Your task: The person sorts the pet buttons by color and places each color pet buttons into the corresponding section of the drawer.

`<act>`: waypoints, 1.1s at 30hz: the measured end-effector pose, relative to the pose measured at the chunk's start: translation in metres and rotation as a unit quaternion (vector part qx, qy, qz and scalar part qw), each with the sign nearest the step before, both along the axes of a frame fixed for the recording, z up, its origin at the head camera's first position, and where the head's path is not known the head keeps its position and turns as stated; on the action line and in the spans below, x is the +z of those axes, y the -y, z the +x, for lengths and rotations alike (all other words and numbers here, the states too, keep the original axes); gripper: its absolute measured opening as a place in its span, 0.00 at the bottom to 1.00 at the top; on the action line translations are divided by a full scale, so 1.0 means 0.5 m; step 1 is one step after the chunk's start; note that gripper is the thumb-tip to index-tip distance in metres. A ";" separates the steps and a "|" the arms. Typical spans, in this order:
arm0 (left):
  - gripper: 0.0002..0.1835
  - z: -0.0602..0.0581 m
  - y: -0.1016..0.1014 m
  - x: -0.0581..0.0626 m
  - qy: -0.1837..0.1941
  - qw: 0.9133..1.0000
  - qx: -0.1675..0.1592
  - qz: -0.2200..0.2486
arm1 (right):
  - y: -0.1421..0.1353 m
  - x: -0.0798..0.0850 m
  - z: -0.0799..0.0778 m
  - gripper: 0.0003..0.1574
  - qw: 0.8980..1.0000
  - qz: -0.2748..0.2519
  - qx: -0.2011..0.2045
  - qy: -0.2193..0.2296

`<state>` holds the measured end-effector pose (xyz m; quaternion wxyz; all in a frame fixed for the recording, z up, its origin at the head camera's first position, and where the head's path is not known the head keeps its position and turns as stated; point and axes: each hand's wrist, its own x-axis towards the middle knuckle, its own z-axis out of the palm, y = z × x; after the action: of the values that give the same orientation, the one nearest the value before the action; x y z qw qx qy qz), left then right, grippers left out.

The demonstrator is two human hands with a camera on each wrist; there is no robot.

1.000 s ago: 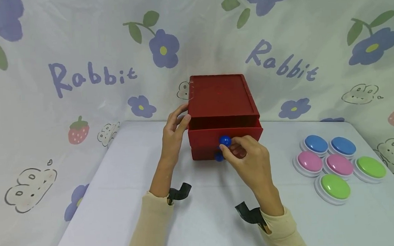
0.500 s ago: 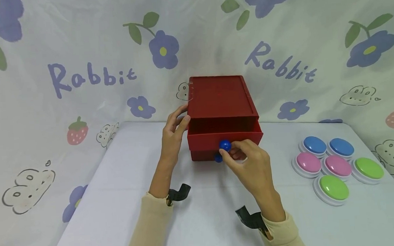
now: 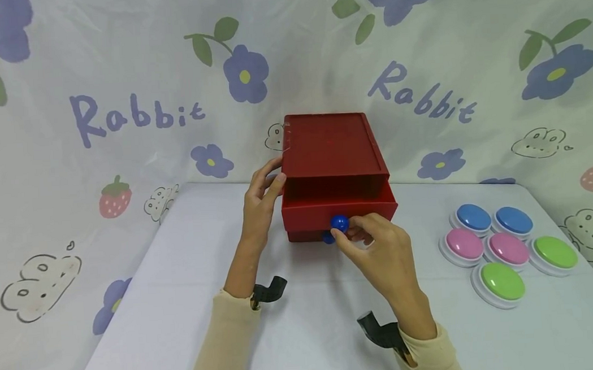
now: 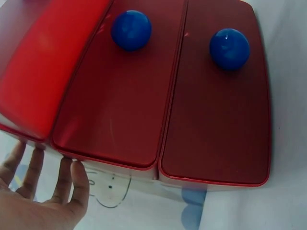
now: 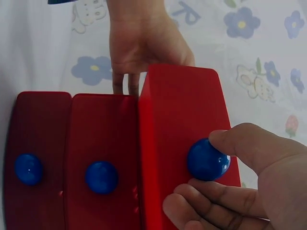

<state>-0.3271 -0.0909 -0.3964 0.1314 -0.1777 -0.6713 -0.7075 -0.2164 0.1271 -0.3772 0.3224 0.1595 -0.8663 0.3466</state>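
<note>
A red drawer cabinet [image 3: 328, 146] stands at the back of the table, its top drawer [image 3: 306, 218] partly pulled out. My right hand [image 3: 384, 253] pinches the round blue knob [image 3: 339, 223] on that drawer between thumb and fingers. Against the cabinet's left side rests my left hand [image 3: 261, 204], fingers extended and touching the wall. The right wrist view shows two lower drawers closed, with a middle knob [image 5: 101, 177] and a bottom knob [image 5: 29, 169], both blue. In the head view the visible inside of the drawer looks dark red; its deeper part is hidden under the cabinet top.
Several round push buttons stand to the right on the white table [image 3: 189, 259], among them a blue button [image 3: 473, 218], a pink button [image 3: 464, 244] and a green button [image 3: 503, 281]. A patterned curtain [image 3: 156, 58] hangs behind and beside the table.
The top drawer has slid farther out towards me, with my right hand pinching its knob throughout. My left hand has stayed at the cabinet's left side.
</note>
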 end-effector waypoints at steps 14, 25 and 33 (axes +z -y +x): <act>0.25 0.003 -0.006 0.007 0.011 1.000 -0.004 0.002 | -0.007 0.011 0.022 0.14 1.000 0.021 -0.009 0.017; 0.25 0.047 -0.005 0.057 0.010 1.000 0.004 -0.010 | -0.003 0.017 0.033 0.14 0.999 0.026 -0.006 0.034; 0.25 0.033 -0.008 0.045 0.010 1.000 0.003 0.007 | -0.007 0.021 0.045 0.14 0.998 0.037 -0.007 0.041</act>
<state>-0.3107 -0.0867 -0.3741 0.1283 -0.1672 -0.6682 -0.7135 -0.1941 0.1305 -0.3668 0.2828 0.1508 -0.8922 0.3182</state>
